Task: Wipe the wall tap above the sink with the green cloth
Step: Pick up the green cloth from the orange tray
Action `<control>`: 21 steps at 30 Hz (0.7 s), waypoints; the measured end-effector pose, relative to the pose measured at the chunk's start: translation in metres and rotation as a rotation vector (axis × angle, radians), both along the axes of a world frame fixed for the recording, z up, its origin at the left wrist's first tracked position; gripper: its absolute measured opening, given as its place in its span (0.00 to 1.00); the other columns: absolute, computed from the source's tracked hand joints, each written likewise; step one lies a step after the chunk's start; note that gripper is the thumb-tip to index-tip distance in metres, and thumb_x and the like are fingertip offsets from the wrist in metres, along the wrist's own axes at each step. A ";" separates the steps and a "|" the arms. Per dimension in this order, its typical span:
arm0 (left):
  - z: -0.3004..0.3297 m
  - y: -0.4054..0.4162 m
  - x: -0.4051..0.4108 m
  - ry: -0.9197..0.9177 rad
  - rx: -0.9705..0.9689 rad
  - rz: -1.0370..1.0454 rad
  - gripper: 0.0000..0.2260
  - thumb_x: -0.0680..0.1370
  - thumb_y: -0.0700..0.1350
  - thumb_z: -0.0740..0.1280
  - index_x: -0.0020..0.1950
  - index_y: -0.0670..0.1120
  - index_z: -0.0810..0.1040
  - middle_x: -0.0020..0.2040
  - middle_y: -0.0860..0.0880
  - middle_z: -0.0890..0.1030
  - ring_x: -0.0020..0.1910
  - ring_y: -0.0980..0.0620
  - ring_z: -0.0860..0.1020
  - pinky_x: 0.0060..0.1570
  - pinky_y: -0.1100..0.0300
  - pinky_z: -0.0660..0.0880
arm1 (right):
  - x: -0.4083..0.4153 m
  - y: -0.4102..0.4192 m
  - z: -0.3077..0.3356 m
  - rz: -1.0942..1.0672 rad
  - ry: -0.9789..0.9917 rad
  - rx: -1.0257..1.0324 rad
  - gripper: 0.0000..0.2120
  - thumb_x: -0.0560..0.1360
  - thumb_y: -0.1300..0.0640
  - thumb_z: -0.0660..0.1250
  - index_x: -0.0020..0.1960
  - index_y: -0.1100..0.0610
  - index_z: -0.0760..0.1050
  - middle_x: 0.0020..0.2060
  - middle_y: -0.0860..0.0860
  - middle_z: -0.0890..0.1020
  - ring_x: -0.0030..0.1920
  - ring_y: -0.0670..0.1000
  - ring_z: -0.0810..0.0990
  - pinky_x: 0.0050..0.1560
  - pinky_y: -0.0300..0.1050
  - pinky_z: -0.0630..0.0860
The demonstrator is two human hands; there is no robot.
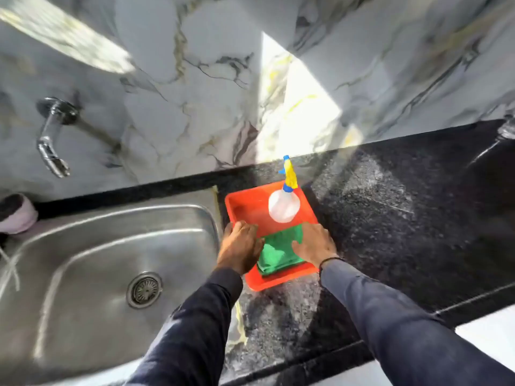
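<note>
1. Orange tray [239, 203] sits on the dark speckled surface [390, 218], just right of the steel sink [83, 246]
2. Green cloth [278, 250] lies folded in the near half of the tray, flat, not lifted
3. Left hand [241, 246] palm down over the tray's left rim, fingers spread and loosely extended, fingertips reaching into the tray, side of the hand touching the cloth's left edge; nothing gripped
4. Right hand [316, 245] palm down on the cloth's right part and the tray's right rim, fingers splayed open, thumb lying across the cloth; pressing or resting on it, not closed around it
5. Dark band on the right wrist, both arms in dark blue sleeves [390, 316]
6. Spray bottle [284, 204], white body with blue and yellow trigger head, stands upright in the far half of the tray, apart from the cloth
7. Wall tap [53, 135], chrome, sticks out of the marble-pattern wall [195, 79] above the sink's far left, spout pointing down, well apart from both hands
8. Sink drain [144, 289] visible, basin looks dry
9. Pinkish round item [16, 214] at the sink's far left corner, too blurred to tell what it is
</note>
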State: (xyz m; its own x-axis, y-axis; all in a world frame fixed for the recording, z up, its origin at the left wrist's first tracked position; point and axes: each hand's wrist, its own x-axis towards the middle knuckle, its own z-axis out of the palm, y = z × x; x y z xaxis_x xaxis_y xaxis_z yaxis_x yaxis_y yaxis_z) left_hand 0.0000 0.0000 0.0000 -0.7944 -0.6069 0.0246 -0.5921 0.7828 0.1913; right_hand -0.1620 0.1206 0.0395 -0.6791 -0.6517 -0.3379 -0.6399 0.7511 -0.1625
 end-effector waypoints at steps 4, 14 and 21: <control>-0.011 0.013 -0.027 -0.328 -0.018 -0.084 0.19 0.83 0.52 0.61 0.70 0.44 0.76 0.64 0.44 0.81 0.68 0.42 0.74 0.79 0.41 0.59 | -0.005 -0.008 -0.024 0.113 0.062 0.042 0.29 0.76 0.47 0.73 0.70 0.61 0.69 0.65 0.58 0.79 0.67 0.60 0.76 0.66 0.50 0.72; -0.007 0.009 -0.050 -0.303 0.194 0.025 0.14 0.77 0.41 0.66 0.62 0.42 0.79 0.62 0.42 0.78 0.64 0.40 0.73 0.64 0.49 0.70 | -0.014 -0.025 -0.045 0.150 0.095 0.109 0.35 0.71 0.42 0.76 0.70 0.59 0.71 0.68 0.57 0.71 0.68 0.59 0.72 0.69 0.50 0.71; 0.012 -0.005 -0.025 0.037 0.828 0.154 0.09 0.75 0.33 0.74 0.52 0.41 0.80 0.54 0.39 0.82 0.53 0.44 0.80 0.55 0.51 0.79 | -0.023 -0.021 -0.011 0.231 0.133 0.157 0.26 0.66 0.37 0.80 0.56 0.52 0.81 0.60 0.54 0.76 0.63 0.57 0.75 0.61 0.53 0.74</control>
